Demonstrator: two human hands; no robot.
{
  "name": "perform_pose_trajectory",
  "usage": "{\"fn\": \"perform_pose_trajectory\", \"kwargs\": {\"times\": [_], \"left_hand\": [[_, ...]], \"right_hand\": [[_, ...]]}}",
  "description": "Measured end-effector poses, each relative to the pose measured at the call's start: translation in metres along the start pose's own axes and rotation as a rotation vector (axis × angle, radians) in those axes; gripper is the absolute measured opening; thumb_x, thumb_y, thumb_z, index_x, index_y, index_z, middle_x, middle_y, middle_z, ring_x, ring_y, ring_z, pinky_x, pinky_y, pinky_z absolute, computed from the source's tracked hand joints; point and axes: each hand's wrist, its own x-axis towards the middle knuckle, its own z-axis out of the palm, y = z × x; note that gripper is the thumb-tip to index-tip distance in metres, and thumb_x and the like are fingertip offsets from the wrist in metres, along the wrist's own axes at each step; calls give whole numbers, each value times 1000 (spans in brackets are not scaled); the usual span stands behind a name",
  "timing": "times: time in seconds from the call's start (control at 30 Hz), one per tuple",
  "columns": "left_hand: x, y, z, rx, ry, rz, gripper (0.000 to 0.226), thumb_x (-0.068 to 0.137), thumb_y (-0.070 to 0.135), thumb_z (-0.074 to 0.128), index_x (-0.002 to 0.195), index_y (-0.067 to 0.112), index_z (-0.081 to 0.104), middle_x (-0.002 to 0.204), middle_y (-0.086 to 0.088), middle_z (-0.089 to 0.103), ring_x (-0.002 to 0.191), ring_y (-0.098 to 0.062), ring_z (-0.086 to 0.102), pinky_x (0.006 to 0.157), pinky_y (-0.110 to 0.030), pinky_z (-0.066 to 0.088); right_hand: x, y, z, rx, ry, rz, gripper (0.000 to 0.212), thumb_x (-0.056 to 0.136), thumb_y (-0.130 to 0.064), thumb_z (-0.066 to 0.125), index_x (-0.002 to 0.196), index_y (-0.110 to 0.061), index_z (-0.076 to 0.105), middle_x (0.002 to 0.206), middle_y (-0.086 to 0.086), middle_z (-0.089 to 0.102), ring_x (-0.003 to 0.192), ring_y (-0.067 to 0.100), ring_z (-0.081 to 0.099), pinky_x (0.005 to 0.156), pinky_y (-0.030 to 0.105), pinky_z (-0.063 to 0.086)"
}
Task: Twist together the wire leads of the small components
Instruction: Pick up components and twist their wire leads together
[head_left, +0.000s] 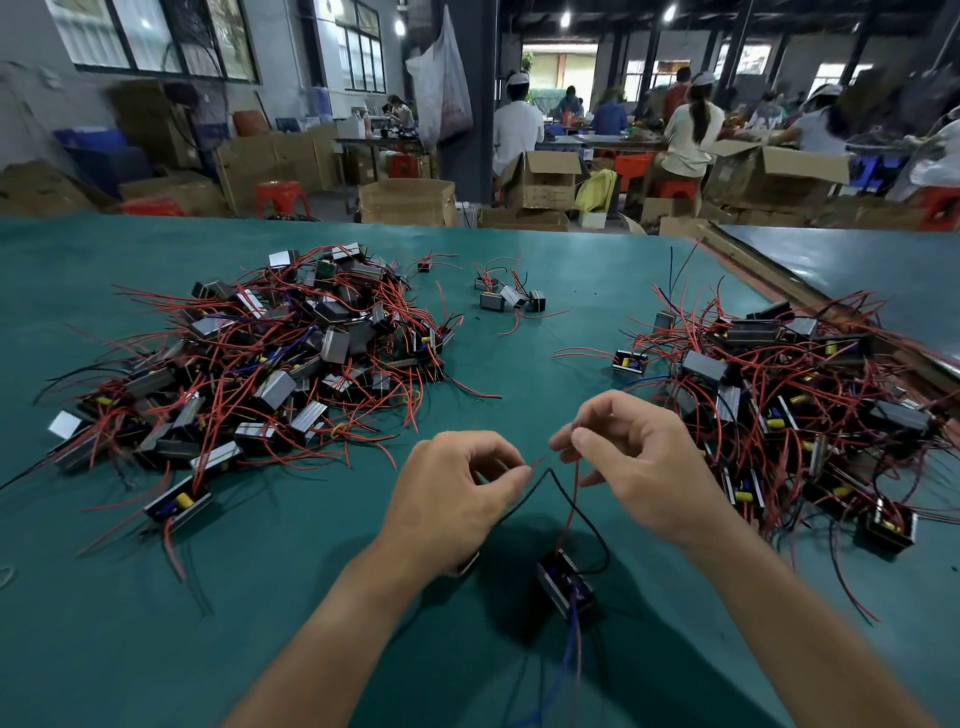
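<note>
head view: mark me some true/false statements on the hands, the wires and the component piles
1. The left hand pinches a red wire tip. True.
2. The right hand is open and holds nothing. False: its fingers pinch a red lead that rises from the black component.
3. The black component is between the two forearms. True.
4. The table cover is red. False: it is teal green.
5. Components lie heaped in a left pile and a right pile. True.
</note>
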Motion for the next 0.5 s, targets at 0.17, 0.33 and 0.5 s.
{"fn": "perform_pose_trajectory", "kwargs": {"times": [0.17,0.33,0.5], "left_hand": [[-4,4,0,-27,0,4,23,84,17,63,101,31,67,60,6,60,41,-9,40,48,-20,36],[-3,9,4,-164,-9,-34,18,80,28,58,96,32,65,63,-2,66,41,-19,45,44,-29,39],[0,8,1,-254,-15,-44,11,96,20,60,87,21,67,57,-3,66,35,-18,49,39,-22,39]], "right_hand": [[0,-1,-3,-38,44,-7,17,88,4,62,76,-8,64,65,7,67,57,14,61,53,27,54],[-1,1,-3,-23,-13,22,19,88,8,62,88,-11,66,61,1,64,48,18,57,49,30,51],[-1,0,-2,-14,-50,29,21,89,6,61,90,-13,70,64,4,69,47,15,57,51,25,51]]}}
